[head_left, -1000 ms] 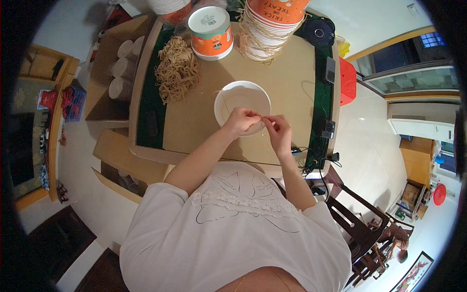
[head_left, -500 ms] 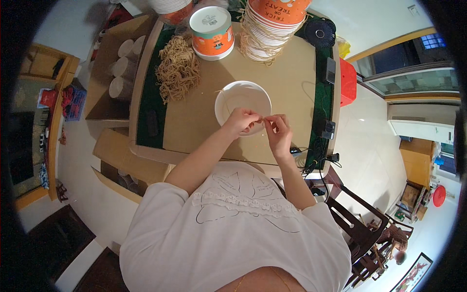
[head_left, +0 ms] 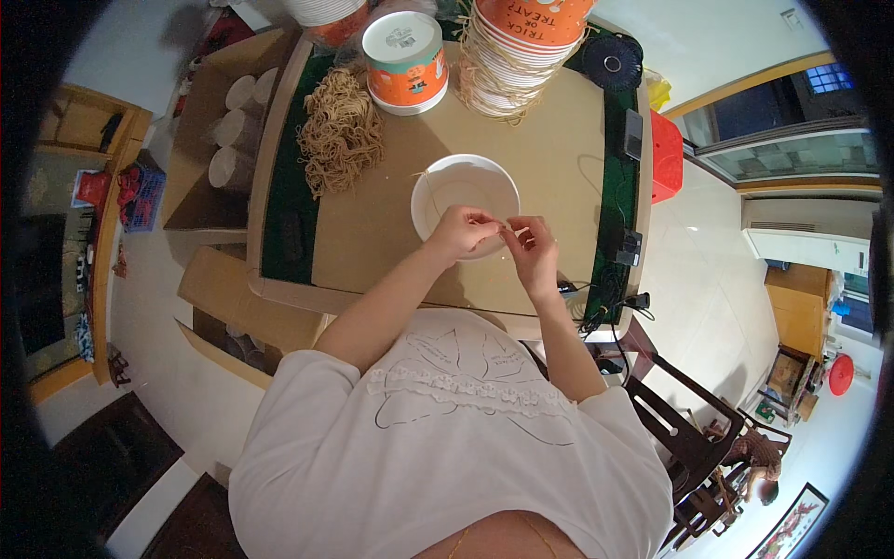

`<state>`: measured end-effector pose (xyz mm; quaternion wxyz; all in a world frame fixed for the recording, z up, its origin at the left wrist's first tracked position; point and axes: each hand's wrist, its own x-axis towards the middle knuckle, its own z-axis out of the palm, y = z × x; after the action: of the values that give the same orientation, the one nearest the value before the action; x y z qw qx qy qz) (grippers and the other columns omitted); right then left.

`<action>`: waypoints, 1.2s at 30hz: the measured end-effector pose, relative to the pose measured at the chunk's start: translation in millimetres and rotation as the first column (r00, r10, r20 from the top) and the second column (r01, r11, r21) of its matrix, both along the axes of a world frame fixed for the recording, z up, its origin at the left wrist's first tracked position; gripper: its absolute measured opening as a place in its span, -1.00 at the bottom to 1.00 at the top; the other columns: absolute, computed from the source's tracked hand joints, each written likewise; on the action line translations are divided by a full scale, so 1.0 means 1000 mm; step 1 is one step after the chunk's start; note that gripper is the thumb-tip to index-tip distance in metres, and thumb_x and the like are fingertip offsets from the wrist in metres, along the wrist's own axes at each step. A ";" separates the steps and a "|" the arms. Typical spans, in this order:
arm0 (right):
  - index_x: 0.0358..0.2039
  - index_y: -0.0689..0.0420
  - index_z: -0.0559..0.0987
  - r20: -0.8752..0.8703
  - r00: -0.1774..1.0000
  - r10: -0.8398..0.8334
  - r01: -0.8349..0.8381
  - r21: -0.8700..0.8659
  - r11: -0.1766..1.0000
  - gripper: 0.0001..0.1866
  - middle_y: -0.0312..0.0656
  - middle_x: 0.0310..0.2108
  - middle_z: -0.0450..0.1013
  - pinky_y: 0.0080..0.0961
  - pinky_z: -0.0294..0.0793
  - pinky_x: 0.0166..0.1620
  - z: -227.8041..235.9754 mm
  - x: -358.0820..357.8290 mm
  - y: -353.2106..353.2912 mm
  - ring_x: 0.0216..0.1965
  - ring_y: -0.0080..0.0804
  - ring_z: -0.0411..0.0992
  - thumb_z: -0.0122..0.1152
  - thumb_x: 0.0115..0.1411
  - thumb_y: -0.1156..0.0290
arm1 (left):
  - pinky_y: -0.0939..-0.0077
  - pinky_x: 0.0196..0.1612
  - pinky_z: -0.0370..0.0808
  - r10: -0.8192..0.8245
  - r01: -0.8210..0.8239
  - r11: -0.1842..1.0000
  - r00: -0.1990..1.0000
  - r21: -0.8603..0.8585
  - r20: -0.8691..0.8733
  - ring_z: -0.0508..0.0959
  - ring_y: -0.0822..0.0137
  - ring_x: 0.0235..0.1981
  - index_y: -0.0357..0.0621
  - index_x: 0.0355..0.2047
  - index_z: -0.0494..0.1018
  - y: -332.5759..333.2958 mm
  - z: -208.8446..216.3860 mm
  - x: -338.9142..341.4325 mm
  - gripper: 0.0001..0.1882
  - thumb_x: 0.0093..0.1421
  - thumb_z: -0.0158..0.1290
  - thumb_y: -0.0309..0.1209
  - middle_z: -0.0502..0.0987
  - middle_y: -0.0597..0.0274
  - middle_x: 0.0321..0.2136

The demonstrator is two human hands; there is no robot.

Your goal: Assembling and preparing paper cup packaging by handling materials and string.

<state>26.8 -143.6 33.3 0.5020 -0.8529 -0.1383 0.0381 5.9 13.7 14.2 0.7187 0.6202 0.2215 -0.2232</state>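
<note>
A white-lined paper bucket (head_left: 463, 171) stands mouth up on the table in front of me. A thin tan cord (head_left: 431, 192) shows at its far left rim and runs down inside toward my fingers. My left hand (head_left: 460, 233) is closed in a pinch over the near rim. Against it, fingertip to fingertip, my right hand (head_left: 532, 253) pinches too, at the near right rim. The cord's end between the fingertips is tiny and mostly hidden. Left of the bucket lies a tangled heap of tan cords (head_left: 340, 135).
An orange and green bucket (head_left: 407, 70) sits upside down at the back. Beside it rises a stack of buckets (head_left: 517, 65) with cord handles. A dark round object (head_left: 613, 63), a phone (head_left: 632, 136) and cables (head_left: 605, 303) line the right edge. Cardboard boxes (head_left: 200, 200) stand left.
My fingertips have shifted very slightly at the near rim, with the right fingers bending a little closer to the left. The bucket and the cord heap have stayed put.
</note>
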 end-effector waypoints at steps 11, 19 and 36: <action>-0.50 0.20 0.54 -0.015 0.997 0.081 -0.081 0.032 0.996 -0.94 -0.21 -0.49 0.39 -0.59 0.35 -0.49 -0.007 0.006 -0.004 -0.58 -0.52 0.33 0.24 -0.02 0.59 | 0.69 -0.57 0.32 -0.025 0.002 0.996 0.969 0.092 0.245 0.40 0.60 -0.58 -0.21 -0.39 0.57 0.004 -0.010 -0.002 -0.84 0.08 0.08 -0.40 0.55 0.36 -0.54; -0.49 0.18 0.54 0.038 0.992 0.118 -0.117 -0.025 0.993 -0.94 -0.19 -0.51 0.39 -0.56 0.36 -0.53 0.005 0.006 -0.002 -0.62 -0.48 0.35 0.23 -0.02 0.59 | 0.70 -0.61 0.28 -0.001 0.009 0.997 0.995 -0.074 0.104 0.38 0.61 -0.58 -0.19 -0.40 0.57 0.010 -0.006 0.001 -0.86 0.06 0.10 -0.41 0.54 0.38 -0.53; -0.49 0.17 0.52 0.069 0.991 0.114 -0.107 -0.097 0.989 -0.90 -0.17 -0.53 0.38 -0.45 0.35 -0.51 -0.003 0.006 -0.003 -0.58 -0.32 0.37 0.28 -0.02 0.49 | 0.69 -0.68 0.26 0.100 -0.096 0.990 0.995 -0.108 0.031 0.38 0.56 -0.60 -0.30 -0.35 0.46 -0.001 -0.001 0.005 -0.84 0.15 -0.02 -0.44 0.48 0.28 -0.52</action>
<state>32.4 -146.6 30.4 0.4531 -0.8673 -0.2022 0.0404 11.0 13.0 13.0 0.7646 0.5735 0.2265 -0.1877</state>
